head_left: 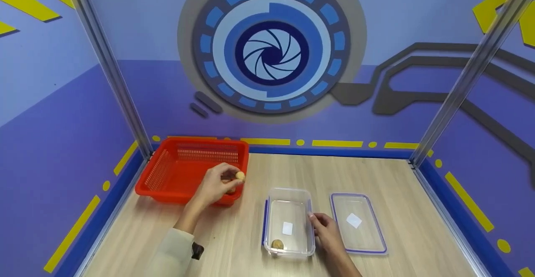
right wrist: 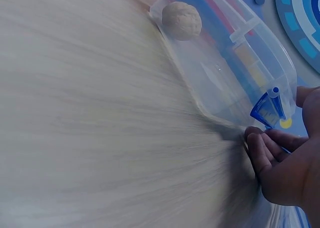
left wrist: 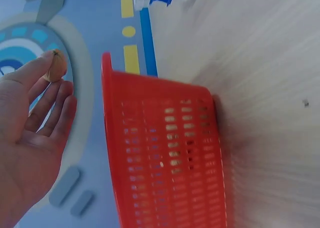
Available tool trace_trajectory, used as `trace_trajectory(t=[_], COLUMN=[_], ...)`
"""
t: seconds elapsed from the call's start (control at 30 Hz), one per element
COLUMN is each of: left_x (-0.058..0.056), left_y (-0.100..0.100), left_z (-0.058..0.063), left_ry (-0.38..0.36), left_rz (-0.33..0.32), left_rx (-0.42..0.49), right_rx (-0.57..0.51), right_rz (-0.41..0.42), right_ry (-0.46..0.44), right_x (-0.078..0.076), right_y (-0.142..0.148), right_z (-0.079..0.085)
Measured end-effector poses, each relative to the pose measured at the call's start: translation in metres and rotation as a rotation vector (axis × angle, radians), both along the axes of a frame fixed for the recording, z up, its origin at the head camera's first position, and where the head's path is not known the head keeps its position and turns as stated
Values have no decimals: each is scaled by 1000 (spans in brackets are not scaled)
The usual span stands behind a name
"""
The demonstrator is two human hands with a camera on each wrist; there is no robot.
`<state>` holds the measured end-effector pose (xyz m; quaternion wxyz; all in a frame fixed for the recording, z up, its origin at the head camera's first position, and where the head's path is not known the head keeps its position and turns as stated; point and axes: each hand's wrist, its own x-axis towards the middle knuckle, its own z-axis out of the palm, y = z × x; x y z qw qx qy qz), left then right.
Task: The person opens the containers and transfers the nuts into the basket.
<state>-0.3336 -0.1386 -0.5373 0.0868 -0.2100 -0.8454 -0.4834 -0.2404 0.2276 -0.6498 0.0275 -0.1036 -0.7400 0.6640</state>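
My left hand (head_left: pixel 214 185) pinches a walnut (head_left: pixel 240 176) between thumb and fingertips, over the right side of the red basket (head_left: pixel 146 190). In the left wrist view that walnut (left wrist: pixel 57 66) is held above the basket's rim. Brown walnuts partly show beneath the hand, which covers some of them. At the middle front stands a clear plastic container (head_left: pixel 289 193) with one walnut (head_left: pixel 277 244) in its near left corner. My right hand (head_left: pixel 328 232) grips the container's right side, thumb at the rim and fingers lower on the outer wall.
A clear lid (head_left: pixel 363 237) with a blue-purple seal lies flat to the right of the container, close to the right hand. Walls with printed patterns and metal posts (head_left: pixel 459 76) enclose the wooden table (head_left: pixel 401 185) at the back and sides.
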Motion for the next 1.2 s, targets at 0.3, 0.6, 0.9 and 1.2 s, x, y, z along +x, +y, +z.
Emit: trace_trajectory(t=[0.3, 0.6, 0.9, 1.2], left_x=[-9, -10, -11, -14], left_y=[-21, -34, -36, -35], left_z=[-17, -36, -38, -39], left_ry=[-4, -39, -83, -89], left_rz=[140, 174, 188, 207], left_rx=[57, 4, -11, -39], right_rx=[19, 1, -13, -33], right_rz=[14, 47, 128, 105], right_ry=[1, -46, -67, -47], right_x=[2, 0, -2, -1], right_y=[0, 2, 7, 8], right_z=[-1, 2, 9, 7])
